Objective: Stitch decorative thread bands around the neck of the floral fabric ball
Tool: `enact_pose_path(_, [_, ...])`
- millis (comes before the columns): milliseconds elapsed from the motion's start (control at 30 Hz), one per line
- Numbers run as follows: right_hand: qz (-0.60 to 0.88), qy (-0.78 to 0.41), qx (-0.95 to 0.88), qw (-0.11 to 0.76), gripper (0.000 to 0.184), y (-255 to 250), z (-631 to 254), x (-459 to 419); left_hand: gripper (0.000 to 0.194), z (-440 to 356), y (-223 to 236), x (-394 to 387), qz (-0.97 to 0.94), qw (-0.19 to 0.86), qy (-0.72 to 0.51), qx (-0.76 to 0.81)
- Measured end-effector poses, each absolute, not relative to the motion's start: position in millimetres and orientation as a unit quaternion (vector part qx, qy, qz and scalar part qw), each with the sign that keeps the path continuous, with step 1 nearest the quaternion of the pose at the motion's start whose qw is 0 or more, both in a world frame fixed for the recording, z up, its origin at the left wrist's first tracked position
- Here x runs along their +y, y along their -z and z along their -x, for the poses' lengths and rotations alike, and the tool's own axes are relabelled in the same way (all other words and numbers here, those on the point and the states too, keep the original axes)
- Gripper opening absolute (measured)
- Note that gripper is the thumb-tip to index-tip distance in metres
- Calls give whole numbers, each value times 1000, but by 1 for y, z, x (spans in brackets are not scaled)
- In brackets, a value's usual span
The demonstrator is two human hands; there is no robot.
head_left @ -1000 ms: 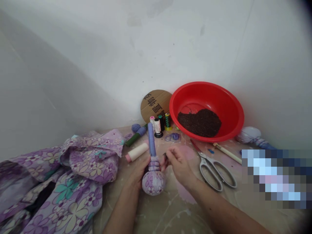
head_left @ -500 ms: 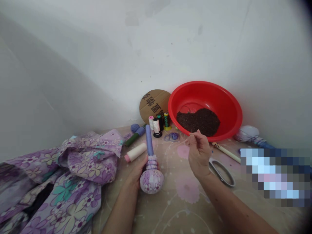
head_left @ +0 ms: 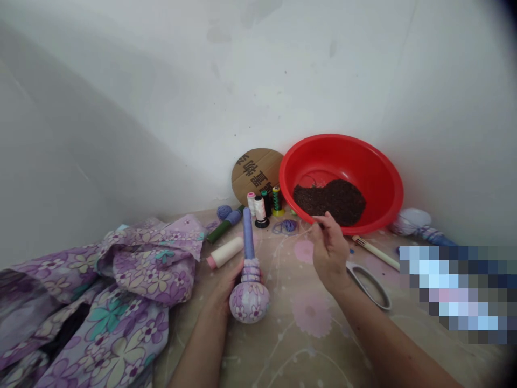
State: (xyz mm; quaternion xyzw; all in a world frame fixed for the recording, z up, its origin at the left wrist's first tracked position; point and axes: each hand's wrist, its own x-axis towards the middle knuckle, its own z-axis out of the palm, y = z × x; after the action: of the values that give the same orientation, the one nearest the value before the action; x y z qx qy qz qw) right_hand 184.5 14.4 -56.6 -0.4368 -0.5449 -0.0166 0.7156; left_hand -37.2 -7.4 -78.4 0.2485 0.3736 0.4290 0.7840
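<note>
My left hand (head_left: 226, 288) is wrapped round the neck of a stick with a ball head (head_left: 249, 303), the head covered in purple floral cloth. Its handle (head_left: 249, 234) is wrapped in purple and points away from me. Cord winds several times round the gathered cloth at the neck. To the right, my right hand (head_left: 332, 254) is closed in a pinch on a thin pale thread (head_left: 301, 235), which runs left from the fingertips. That hand is just in front of the red basin's rim. Where the thread ends at its left is hard to make out.
A red basin (head_left: 383, 178) holds dark brown husk-like filling. Several thread spools (head_left: 260, 213) stand by a cardboard disc (head_left: 254, 172). A white thread cone (head_left: 226, 252), scissors (head_left: 369, 285) and a pale stick-like tool (head_left: 375, 252) lie near. Floral cloth (head_left: 133, 302) is heaped at left; another ball-headed stick (head_left: 412, 221) lies right.
The ball head has tilted slightly to the left and toward me in my left hand. My right hand keeps its pinch in nearly the same place.
</note>
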Motion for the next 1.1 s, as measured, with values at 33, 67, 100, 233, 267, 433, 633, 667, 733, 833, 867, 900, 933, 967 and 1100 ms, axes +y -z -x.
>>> enact_pose_path(33, [440, -5, -560, 702, 18, 59, -182, 15, 27, 38, 79, -7, -248, 786, -426, 372])
enact_pose_path(67, [440, -33, -580, 685, 18, 63, -178, 15, 28, 39, 80, -6, -248, 789, -424, 369])
enact_pose_path(100, [442, -65, -601, 662, 18, 67, -174, 15, 28, 40, 81, -6, -249, 790, -423, 366])
enact_pose_path(233, [405, -204, -678, 579, 19, 81, -156, 12, 27, 39, 80, -6, -242, 793, -414, 377])
enact_pose_path(267, [393, -233, -690, 561, 20, 84, -152, 10, 26, 39, 80, -6, -238, 791, -415, 382])
enact_pose_path(433, [368, -335, -718, 488, 20, 91, -142, 8, 29, 40, 77, -8, -256, 772, -430, 393])
enact_pose_path(633, [374, -374, -700, 481, 20, 95, -146, 14, 21, 40, 73, -11, -320, 721, -443, 424])
enact_pose_path(667, [366, -386, -697, 480, 20, 95, -147, 15, 19, 40, 71, -11, -323, 723, -440, 424])
enact_pose_path(733, [337, -421, -697, 473, 20, 95, -147, 15, 12, 39, 70, -11, -326, 727, -439, 415])
enact_pose_path(833, [304, -460, -710, 437, 20, 97, -144, 13, 6, 41, 73, -9, -329, 736, -433, 403])
enact_pose_path(867, [303, -465, -713, 428, 20, 98, -143, 13, 6, 42, 76, -7, -328, 739, -432, 400])
enact_pose_path(900, [304, -468, -713, 425, 20, 99, -142, 14, 7, 44, 78, -6, -327, 743, -430, 396])
enact_pose_path(933, [308, -468, -710, 426, 21, 101, -142, 14, 10, 45, 81, -5, -328, 746, -430, 389])
enact_pose_path(967, [314, -466, -706, 431, 22, 102, -142, 16, 12, 47, 83, -4, -327, 749, -431, 381])
enact_pose_path(1100, [361, -434, -686, 459, 22, 103, -147, 21, 15, 48, 82, -5, -351, 759, -415, 359])
